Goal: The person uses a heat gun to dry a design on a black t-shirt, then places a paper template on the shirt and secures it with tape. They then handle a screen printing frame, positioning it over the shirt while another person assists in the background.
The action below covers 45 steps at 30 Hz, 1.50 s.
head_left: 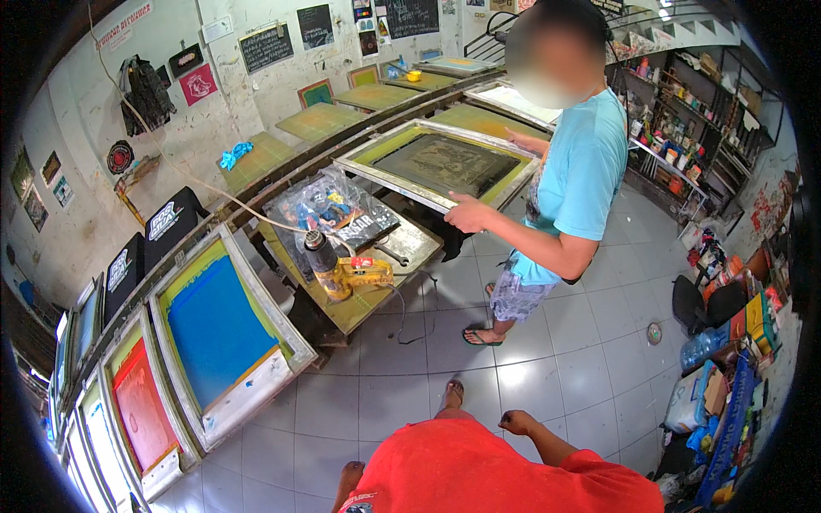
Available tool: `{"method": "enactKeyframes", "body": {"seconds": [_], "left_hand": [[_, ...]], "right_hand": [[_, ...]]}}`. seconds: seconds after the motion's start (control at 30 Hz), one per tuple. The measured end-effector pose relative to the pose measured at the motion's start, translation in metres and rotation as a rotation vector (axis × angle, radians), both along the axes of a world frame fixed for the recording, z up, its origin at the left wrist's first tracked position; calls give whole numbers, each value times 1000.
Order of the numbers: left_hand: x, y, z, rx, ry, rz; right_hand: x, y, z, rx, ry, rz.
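My right hand [517, 421] hangs at my right side above the tiled floor, its fingers curled in and nothing showing in them. Lower at my left side is my left hand [353, 468], small and dark, its fingers hard to make out. Neither hand touches anything I can see. Ahead, a person in a light blue shirt [577, 184] grips a screen printing frame [406, 188] with both hands over the work table. Nearest my left side stands a screen frame with blue ink [214, 316], beside another with red ink [144, 402].
A yellow heat gun [366, 272], a wrench [392, 255] and a plastic-wrapped black garment [363, 224] lie on the low board [346, 312] ahead. Crates and bags [693, 398] crowd the right wall, with loaded shelves [684, 145] behind. A cable [404, 321] hangs toward the floor.
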<state>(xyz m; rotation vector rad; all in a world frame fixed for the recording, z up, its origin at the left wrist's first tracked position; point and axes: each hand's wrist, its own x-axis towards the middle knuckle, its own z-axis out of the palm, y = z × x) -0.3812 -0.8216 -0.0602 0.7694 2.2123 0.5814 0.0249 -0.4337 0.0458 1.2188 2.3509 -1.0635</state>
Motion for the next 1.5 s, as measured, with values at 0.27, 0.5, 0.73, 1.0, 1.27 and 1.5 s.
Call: {"method": "enactKeyframes", "body": {"seconds": [0.27, 0.5, 0.73, 1.0, 1.27, 1.5], "left_hand": [[4, 3, 15, -57, -154, 188], [-1, -7, -16, 25, 151, -152], [5, 2, 16, -47, -123, 207], [4, 0, 18, -86, -146, 231], [-8, -18, -19, 49, 232, -250], [1, -1, 8, -61, -55, 163]], "right_hand": [[-4, 1, -2, -30, -26, 1], [-8, 4, -5, -11, -30, -5], [-10, 6, -9, -81, -52, -11], [-11, 6, -13, -83, -63, 10], [-17, 6, -2, -82, -44, 28], [-14, 7, -5, -2, -29, 47]]}}
